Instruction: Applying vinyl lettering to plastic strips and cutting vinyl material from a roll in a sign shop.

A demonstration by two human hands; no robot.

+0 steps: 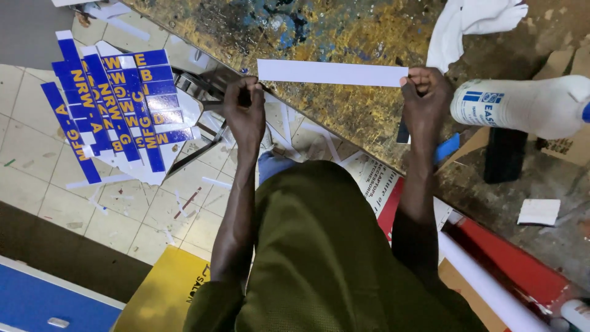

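Both hands, left hand [244,109] and right hand [425,92], pinch the white strip [332,73] by its ends; even tension should keep it flat above the paint-stained table [344,31].

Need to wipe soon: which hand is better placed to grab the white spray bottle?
Probably the right hand. It pinches the white strip at the end right beside the white spray bottle; the left hand holds the far end at the table edge.

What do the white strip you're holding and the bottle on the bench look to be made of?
White strip: likely paper or thin vinyl backing, matte; it stays flat between left hand and right hand. Bottle: seemingly white plastic, smooth with a soft sheen.
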